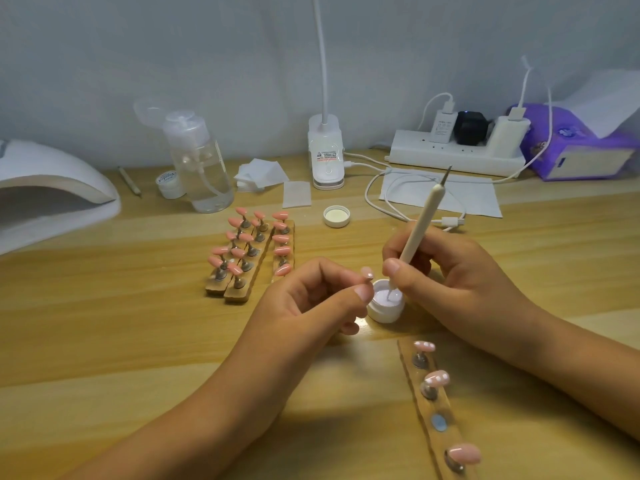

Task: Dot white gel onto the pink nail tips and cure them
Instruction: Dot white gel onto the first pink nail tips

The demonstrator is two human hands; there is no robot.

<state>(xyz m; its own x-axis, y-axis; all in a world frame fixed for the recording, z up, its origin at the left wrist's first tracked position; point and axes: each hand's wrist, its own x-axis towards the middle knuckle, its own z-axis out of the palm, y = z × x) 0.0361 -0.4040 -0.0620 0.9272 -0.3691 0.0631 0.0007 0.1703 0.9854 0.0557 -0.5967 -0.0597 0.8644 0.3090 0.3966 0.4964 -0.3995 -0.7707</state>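
Dipped dotting pen, clasped in right grip, into gel pot just right of nail tip pinched by left grip

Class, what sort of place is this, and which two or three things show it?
Probably a nail-art work desk: a white curing lamp, rows of pink nail tips on wooden stands, and an open jar of white gel with a dotting tool dipped in.
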